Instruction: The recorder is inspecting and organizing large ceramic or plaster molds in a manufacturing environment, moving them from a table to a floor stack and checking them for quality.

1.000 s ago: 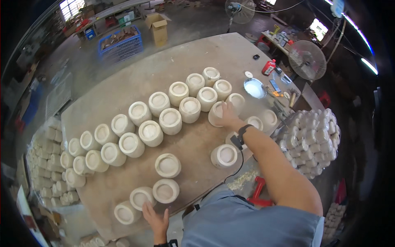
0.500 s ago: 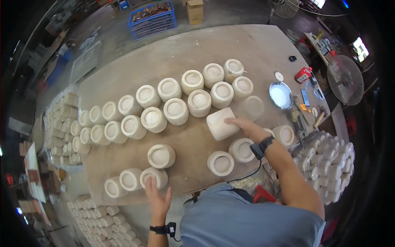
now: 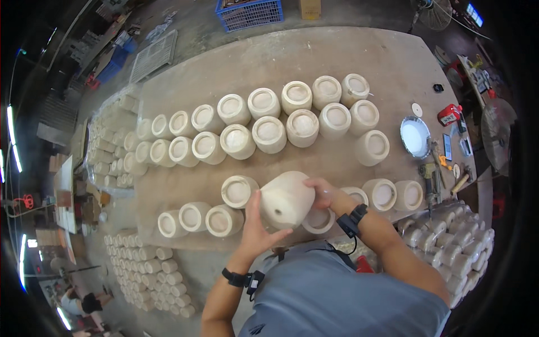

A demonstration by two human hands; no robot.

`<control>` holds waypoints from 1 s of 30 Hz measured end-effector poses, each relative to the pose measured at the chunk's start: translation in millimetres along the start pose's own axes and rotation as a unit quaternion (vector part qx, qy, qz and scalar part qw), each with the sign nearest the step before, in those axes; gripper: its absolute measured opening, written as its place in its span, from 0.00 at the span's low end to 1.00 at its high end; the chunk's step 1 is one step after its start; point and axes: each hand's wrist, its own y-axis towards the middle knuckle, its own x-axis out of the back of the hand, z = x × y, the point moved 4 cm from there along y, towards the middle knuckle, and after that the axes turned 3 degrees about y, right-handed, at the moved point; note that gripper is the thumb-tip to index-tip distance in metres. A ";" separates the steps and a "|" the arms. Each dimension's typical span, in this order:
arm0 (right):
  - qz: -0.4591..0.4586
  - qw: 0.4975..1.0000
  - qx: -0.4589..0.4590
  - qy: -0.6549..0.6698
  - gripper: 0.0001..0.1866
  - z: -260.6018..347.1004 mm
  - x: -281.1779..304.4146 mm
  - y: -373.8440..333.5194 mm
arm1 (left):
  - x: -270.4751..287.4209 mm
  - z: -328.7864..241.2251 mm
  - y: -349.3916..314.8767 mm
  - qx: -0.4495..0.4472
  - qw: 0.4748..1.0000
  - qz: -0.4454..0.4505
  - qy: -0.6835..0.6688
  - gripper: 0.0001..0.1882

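Above the table's front edge, a cream, rounded pot-shaped piece (image 3: 292,194) is tilted between my two hands, with a small dark hole toward me. My left hand (image 3: 258,227) cups its lower left side, fingers up and thumb spread underneath. Wrapped on its right side is my right hand (image 3: 324,195), fingers partly hidden behind it. Just left of my left hand stand a similar piece (image 3: 239,191) and another piece (image 3: 224,220). Below my right hand, one more piece (image 3: 319,219) is partly covered.
Two rows of like pieces (image 3: 269,135) with recessed round tops cross the table (image 3: 337,50). On the right lie a foil-like dish of white stuff (image 3: 415,137), a red bottle (image 3: 450,115), a phone (image 3: 447,147) and a drill (image 3: 428,177). Wrapped stacks (image 3: 449,236) stand beside the table.
My right hand has brought the piece left and toward me, turning its holed face into view. My left hand has left the front-row piece and come onto it. The view has shifted.
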 end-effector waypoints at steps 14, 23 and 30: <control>0.027 0.690 0.202 -0.695 0.48 -64.1 -37.2 29.5 | -56.8 117.1 -48.6 0.058 0.971 -0.009 0.234 0.60; -0.569 0.376 0.195 -0.705 0.59 169.4 130.6 -122.1 | -58.2 91.3 -19.5 0.063 0.943 0.046 0.324 0.59; -0.568 0.448 0.176 -0.667 0.66 176.4 178.4 -116.6 | -62.7 100.4 -22.4 0.112 0.935 0.069 0.330 0.58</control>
